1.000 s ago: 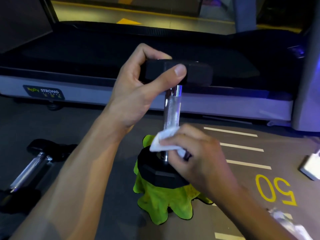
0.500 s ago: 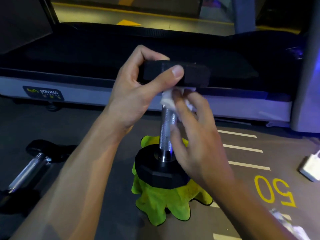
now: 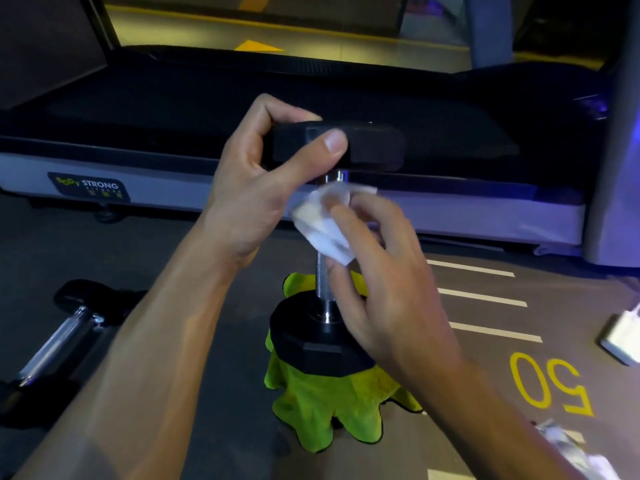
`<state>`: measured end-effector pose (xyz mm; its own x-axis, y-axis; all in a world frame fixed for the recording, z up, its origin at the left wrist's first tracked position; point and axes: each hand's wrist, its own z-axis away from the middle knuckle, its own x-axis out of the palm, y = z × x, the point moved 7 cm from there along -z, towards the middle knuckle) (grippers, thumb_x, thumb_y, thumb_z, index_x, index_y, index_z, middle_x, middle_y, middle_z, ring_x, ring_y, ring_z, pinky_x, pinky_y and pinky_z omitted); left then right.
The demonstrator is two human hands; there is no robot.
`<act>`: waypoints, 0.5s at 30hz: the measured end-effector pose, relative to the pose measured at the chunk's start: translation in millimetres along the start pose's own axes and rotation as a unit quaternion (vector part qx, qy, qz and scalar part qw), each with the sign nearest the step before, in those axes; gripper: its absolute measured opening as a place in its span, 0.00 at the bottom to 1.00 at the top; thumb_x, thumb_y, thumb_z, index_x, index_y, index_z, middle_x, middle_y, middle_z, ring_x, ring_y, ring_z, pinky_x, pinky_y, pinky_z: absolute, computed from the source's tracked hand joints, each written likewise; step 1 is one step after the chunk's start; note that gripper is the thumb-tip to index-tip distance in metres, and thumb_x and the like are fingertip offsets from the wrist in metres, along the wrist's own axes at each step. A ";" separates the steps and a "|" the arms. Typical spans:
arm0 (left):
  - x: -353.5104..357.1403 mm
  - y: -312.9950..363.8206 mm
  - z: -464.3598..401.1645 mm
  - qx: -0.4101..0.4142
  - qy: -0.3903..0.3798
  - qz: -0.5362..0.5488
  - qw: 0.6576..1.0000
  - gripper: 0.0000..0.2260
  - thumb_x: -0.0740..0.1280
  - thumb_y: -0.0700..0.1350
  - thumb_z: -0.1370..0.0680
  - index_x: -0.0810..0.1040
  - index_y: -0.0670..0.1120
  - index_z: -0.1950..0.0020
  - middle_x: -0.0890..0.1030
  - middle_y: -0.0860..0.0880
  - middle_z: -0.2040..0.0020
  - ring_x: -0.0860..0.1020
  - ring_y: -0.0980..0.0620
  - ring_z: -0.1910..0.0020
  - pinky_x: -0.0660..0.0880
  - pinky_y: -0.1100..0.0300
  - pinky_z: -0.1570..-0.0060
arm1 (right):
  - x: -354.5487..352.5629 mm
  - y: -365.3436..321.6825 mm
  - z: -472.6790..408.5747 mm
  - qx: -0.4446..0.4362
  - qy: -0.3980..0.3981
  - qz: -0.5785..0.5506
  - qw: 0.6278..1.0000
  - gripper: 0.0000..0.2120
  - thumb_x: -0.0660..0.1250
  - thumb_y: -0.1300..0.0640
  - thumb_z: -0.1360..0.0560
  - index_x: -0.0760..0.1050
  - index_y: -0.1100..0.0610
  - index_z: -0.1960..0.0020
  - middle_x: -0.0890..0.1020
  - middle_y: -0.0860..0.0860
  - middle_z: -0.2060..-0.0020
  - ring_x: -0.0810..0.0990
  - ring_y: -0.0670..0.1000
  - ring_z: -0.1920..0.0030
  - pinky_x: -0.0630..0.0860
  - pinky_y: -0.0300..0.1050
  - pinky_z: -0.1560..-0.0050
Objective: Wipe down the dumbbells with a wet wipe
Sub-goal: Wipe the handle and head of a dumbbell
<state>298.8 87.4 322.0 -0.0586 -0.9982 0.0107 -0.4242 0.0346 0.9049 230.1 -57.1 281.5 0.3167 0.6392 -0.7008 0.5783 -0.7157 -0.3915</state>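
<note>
The dumbbell [image 3: 325, 216] stands on end at the centre of the view, its lower black head [image 3: 311, 336] resting on a crumpled lime-green cloth [image 3: 322, 407] on the floor [image 3: 207, 341], its upper head [image 3: 363, 143] raised toward twelve o'clock. The left hand [image 3: 256, 188] grips that upper head, thumb across its near face and fingers curled over the far side, steadying the weight upright. The right hand [image 3: 377, 271] pinches a folded white wet wipe [image 3: 323, 226] round the top of the knurled steel handle [image 3: 322, 282], just under the upper head, fingers loosely curled about it. A second ago the wipe sat low on the handle, next to the lower head; half a second ago it had already climbed near the top, and now it is bunched on the near side of the shaft. That suggests the handle is getting full-length strokes and is probably nearly done, with the heads perhaps yet to do. At eight o'clock a second dumbbell [image 3: 59, 337] lies on its side on the floor, well apart. At twelve o'clock runs a treadmill [image 3: 242, 91]. At three o'clock lies a white packet [image 3: 623, 336], blurred; at five o'clock some crumpled white scraps [image 3: 568, 448]; a yellow painted "50" [image 3: 550, 386] marks the floor at four. Nothing crowds the handle; only the left thumb covers part of the upper head.
</note>
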 end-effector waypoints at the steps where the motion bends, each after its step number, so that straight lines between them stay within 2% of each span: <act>1: -1.4 -0.9 0.1 0.001 0.004 0.000 1.000 0.10 0.74 0.53 0.25 0.76 0.53 0.49 0.81 0.58 0.53 0.80 0.58 0.51 0.77 0.60 0.48 | 1.9 0.9 7.7 -0.007 -0.003 -0.002 1.000 0.21 0.69 0.64 0.23 0.77 0.59 0.30 0.74 0.52 0.36 0.76 0.55 0.39 0.72 0.41 0.38; 3: -4.1 -2.3 1.8 0.002 0.008 0.007 1.000 0.10 0.74 0.53 0.25 0.76 0.54 0.50 0.81 0.59 0.53 0.79 0.60 0.52 0.76 0.63 0.49 | 0.3 4.1 15.1 -0.014 -0.005 0.000 1.000 0.17 0.69 0.64 0.26 0.82 0.57 0.38 0.76 0.48 0.42 0.78 0.52 0.45 0.70 0.33 0.42; 5: -5.0 -1.6 4.4 0.006 0.002 0.012 1.000 0.09 0.74 0.52 0.25 0.76 0.53 0.50 0.81 0.59 0.53 0.79 0.62 0.54 0.75 0.67 0.52 | -13.2 11.5 8.1 0.002 0.021 -0.013 1.000 0.13 0.68 0.59 0.25 0.85 0.55 0.43 0.80 0.47 0.45 0.79 0.47 0.48 0.68 0.25 0.45; 7: -5.4 4.4 6.2 0.022 -0.011 -0.006 1.000 0.09 0.73 0.51 0.24 0.75 0.52 0.49 0.80 0.56 0.52 0.78 0.62 0.54 0.75 0.67 0.53 | -34.6 17.1 -3.3 0.018 0.080 -0.045 0.996 0.10 0.69 0.59 0.25 0.86 0.55 0.46 0.81 0.48 0.48 0.80 0.44 0.51 0.71 0.26 0.48; 9: -5.2 12.6 7.7 0.047 -0.027 -0.039 0.998 0.09 0.73 0.50 0.23 0.74 0.51 0.49 0.80 0.49 0.50 0.78 0.60 0.52 0.75 0.64 0.50 | -45.5 16.7 -8.9 0.019 0.100 -0.050 0.994 0.07 0.72 0.61 0.26 0.86 0.56 0.49 0.82 0.48 0.50 0.80 0.44 0.54 0.72 0.29 0.52; 12: -4.3 20.7 9.0 0.077 -0.037 -0.083 0.993 0.09 0.73 0.50 0.21 0.75 0.50 0.47 0.82 0.36 0.45 0.80 0.46 0.50 0.77 0.52 0.48 | -26.2 11.2 -0.5 0.003 0.002 0.009 1.000 0.09 0.71 0.59 0.30 0.86 0.52 0.51 0.82 0.46 0.53 0.78 0.45 0.57 0.68 0.27 0.55; 13: -4.1 21.7 8.9 0.084 -0.037 -0.097 0.991 0.10 0.73 0.50 0.21 0.75 0.49 0.46 0.81 0.35 0.44 0.80 0.41 0.48 0.77 0.47 0.48 | -17.6 9.3 3.9 -0.003 -0.046 0.012 0.999 0.09 0.70 0.59 0.31 0.85 0.51 0.52 0.81 0.45 0.54 0.77 0.44 0.59 0.67 0.28 0.58; 15: -4.2 21.7 8.5 0.091 -0.033 -0.118 0.988 0.09 0.72 0.50 0.20 0.75 0.49 0.45 0.81 0.36 0.44 0.79 0.37 0.47 0.77 0.44 0.48 | -3.0 3.3 11.1 -0.010 -0.152 -0.011 0.988 0.08 0.66 0.59 0.30 0.82 0.49 0.55 0.79 0.43 0.56 0.72 0.42 0.61 0.65 0.32 0.59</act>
<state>282.2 92.8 338.0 0.0062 -0.9744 -0.2247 -0.5883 -0.1853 0.7871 222.7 -64.5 275.7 0.0639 0.5386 -0.8401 0.5984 -0.6944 -0.3997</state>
